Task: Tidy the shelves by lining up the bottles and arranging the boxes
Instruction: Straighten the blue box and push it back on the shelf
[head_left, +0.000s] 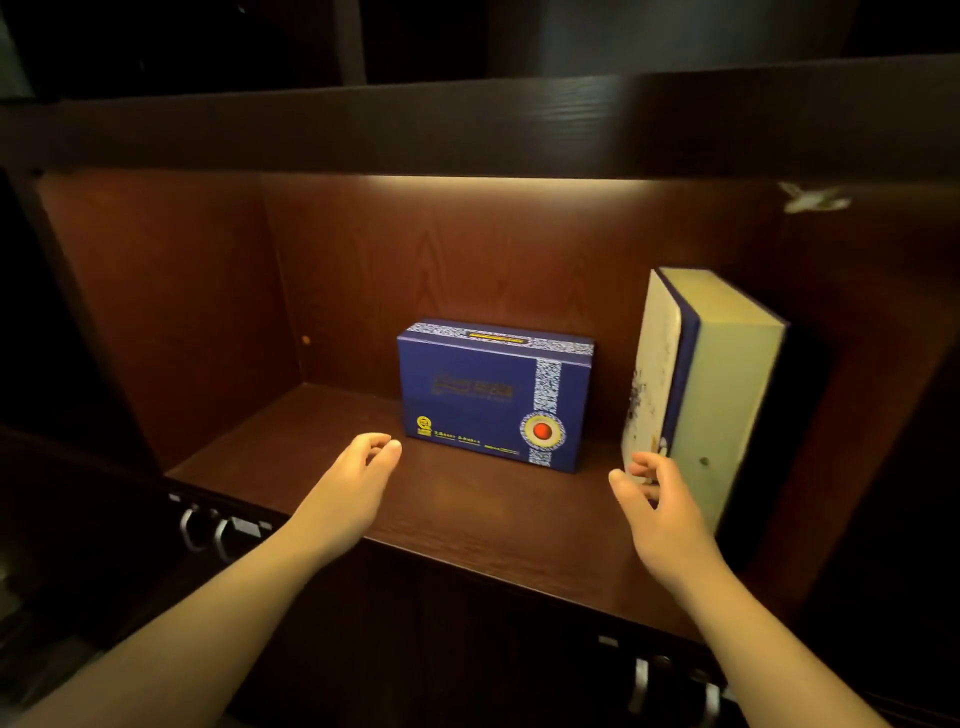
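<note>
Boxes (496, 395); curled fingers (644, 465) empty.

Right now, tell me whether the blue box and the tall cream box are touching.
Apart. The head view shows bare shelf and back panel between the blue box and the tall cream box, which stands upright to its right.

On the lit wooden shelf (322, 467) a blue box (488, 395) with a red dot seal stands upright against the back panel. To its right a taller cream-and-blue box (727, 395) stands on end. The left hand (363, 467) hovers loosely curled near the blue box; the right hand (657, 506) reaches open-fingered at the tall box's lower corner.
</note>
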